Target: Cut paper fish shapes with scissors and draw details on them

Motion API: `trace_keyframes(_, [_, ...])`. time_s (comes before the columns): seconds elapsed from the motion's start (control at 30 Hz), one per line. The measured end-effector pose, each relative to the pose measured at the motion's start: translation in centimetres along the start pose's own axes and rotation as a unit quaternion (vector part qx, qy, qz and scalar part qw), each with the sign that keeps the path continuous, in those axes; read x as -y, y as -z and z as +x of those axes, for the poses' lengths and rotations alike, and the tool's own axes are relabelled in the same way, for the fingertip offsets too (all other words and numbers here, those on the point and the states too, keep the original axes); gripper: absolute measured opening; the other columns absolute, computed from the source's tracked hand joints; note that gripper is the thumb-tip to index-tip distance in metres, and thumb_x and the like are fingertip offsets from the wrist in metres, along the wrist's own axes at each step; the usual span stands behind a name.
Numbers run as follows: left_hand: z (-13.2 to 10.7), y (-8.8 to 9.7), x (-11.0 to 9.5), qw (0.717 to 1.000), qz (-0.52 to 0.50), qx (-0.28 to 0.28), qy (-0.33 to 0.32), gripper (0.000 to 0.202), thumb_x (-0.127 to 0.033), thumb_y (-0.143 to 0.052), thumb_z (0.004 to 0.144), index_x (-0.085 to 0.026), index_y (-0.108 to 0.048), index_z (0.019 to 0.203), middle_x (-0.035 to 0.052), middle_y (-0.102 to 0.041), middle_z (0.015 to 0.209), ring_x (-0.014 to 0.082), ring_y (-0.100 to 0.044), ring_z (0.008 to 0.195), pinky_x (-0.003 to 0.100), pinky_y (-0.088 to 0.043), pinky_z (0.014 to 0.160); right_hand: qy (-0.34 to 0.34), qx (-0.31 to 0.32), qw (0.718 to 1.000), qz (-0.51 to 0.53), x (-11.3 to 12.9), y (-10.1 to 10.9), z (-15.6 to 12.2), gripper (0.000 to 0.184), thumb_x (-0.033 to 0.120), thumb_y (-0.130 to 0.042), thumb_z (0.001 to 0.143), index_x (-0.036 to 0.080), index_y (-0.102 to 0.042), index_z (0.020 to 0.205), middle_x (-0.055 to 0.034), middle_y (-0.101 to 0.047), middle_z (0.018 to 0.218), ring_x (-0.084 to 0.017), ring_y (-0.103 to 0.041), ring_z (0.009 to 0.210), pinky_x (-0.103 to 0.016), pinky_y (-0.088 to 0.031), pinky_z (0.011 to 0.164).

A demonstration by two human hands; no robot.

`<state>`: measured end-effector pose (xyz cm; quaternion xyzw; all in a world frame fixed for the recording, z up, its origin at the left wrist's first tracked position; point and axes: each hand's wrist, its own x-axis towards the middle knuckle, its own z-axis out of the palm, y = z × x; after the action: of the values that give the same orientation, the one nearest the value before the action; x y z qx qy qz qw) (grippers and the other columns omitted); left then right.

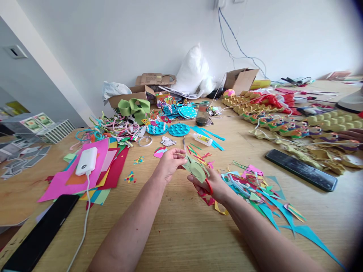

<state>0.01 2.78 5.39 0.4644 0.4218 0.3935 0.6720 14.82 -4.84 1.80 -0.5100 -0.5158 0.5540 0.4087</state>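
A piece of light green paper (197, 170) with a drawn curved outline is held up above the middle of the table. My left hand (171, 162) pinches its left edge between thumb and fingers. In my right hand (211, 185) are scissors with red handles (209, 187); the fingers are closed round the loops, and the paper hides part of the blades. Just beyond my hands lie a white paper fish cutout (168, 141), a pink and blue paper piece (160, 152) and a glue bottle (202, 139) on its side.
Paper scraps (255, 192) spread right of my hands, near a black phone (302, 170). Coloured sheets (113, 170) and a white power bank (86, 161) lie left. Blue decorated discs (178, 129) and a jar (202, 113) stand behind. Another person's hand (353, 135) rests by egg cartons (283, 124) at right.
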Motion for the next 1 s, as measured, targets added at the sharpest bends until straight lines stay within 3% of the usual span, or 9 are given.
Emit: trace_keyframes(1.0, [0.0,0.0,-0.1,1.0,-0.004,0.0,0.013,0.025,0.002,-0.068,0.064,-0.012,-0.063,0.084,0.0001,-0.062,0.067,0.0118,-0.061,0.06,0.025,-0.053,0.058,-0.013,-0.015,1.0,-0.007,1.2,-0.4,-0.4,0.04,0.047,-0.08,0.065,0.02,-0.051,0.063,0.0057,-0.05,0.041,-0.008,-0.042,0.034,-0.02,-0.031,0.036])
